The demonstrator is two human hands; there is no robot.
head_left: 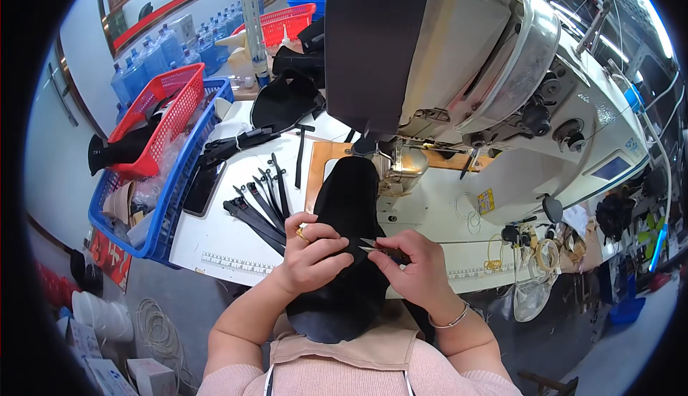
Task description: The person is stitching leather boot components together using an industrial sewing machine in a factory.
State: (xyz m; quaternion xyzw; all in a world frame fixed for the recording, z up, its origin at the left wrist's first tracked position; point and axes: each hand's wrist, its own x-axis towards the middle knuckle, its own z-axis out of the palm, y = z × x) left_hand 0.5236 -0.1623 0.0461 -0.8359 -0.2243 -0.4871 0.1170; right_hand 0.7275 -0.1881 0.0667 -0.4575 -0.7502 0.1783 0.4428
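Observation:
A long black boot upper (347, 188) stretches from under the sewing machine's head toward my lap. My left hand (313, 253), with a ring on one finger, pinches the upper's left side near its middle. In my right hand (416, 263) is a small pair of thread snips (368, 247), held in closed fingers. Their two metal blades point left and stand slightly apart, close to my left fingertips and against the black material. Whether a thread lies between the blades is too small to tell.
The sewing machine (459, 52) looms over the work. Black straps with buckles (261, 206), a phone (204, 188) and another black piece (287, 102) lie on the white table at left. Blue (161, 231) and red baskets (188, 84) stand beyond. Yellow thread (494, 253) hangs at right.

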